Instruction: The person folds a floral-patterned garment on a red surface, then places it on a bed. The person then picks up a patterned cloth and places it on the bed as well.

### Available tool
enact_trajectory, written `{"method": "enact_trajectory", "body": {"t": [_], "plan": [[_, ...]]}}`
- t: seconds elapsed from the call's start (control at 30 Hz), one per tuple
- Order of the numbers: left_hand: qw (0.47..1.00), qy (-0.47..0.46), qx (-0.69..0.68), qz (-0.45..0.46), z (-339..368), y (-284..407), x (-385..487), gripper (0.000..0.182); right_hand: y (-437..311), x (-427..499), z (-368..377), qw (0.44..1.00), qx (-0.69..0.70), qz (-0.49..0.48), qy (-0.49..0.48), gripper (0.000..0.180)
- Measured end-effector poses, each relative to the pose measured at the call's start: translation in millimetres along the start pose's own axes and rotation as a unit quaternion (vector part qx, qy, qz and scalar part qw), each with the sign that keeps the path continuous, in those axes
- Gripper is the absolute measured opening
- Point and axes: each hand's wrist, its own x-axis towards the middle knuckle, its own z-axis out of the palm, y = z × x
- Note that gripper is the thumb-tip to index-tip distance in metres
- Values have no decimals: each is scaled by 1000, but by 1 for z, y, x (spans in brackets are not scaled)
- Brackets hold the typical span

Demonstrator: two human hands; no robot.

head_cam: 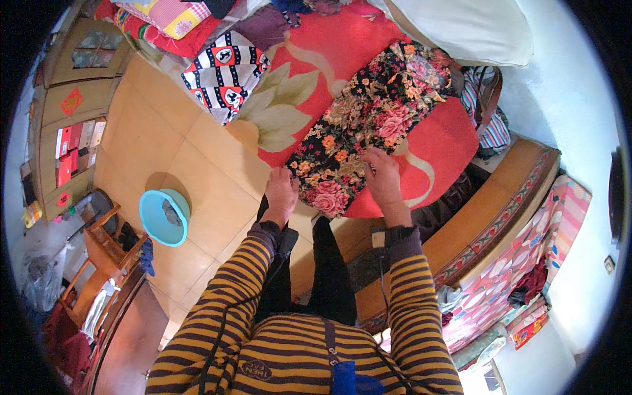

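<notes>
A black floral cloth [345,143], perhaps a garment, lies stretched out over a red blanket [444,143] with a leaf pattern. At its near left corner is my left hand [281,195], its fingers bent over the edge. My right hand [382,177] rests at the cloth's right edge, thumb and fingers curled close to the fabric; its grip is partly hidden. Left of the floral cloth, a black, white and red patterned cloth [224,74] lies at the bed's edge.
A light blue basin [185,210] holding a grey cloth stands on the tiled floor at left, near a wooden chair [106,252]. A wooden headboard or bench edge [493,197] runs at right. A white pillow [474,29] and a striped bag [486,113] lie at upper right.
</notes>
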Motion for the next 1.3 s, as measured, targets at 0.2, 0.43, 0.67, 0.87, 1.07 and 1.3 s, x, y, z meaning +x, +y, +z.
{"method": "enact_trajectory", "body": {"t": [0.2, 0.43, 0.67, 0.87, 1.07, 1.3], "plan": [[942, 118, -286, -129, 9, 0, 5, 77, 34, -111, 51, 919, 100, 382, -11, 35], [965, -103, -175, -165, 7, -12, 8, 69, 38, -147, 116, 879, 223, 410, -97, 39], [928, -269, -236, -105, -32, 3, 16, 29, 21, -141, 82, 738, 465, 485, -66, 28], [760, -317, -546, -152, -77, 91, 61, 31, 33, -78, -3, 632, 623, 461, -16, 25], [739, -224, -612, -172, -72, 159, 145, 41, 69, -7, -25, 591, 668, 414, 183, 27], [979, -41, -160, 123, -70, 127, 136, 33, 45, -23, 0, 983, 59, 141, 106, 33]]}}
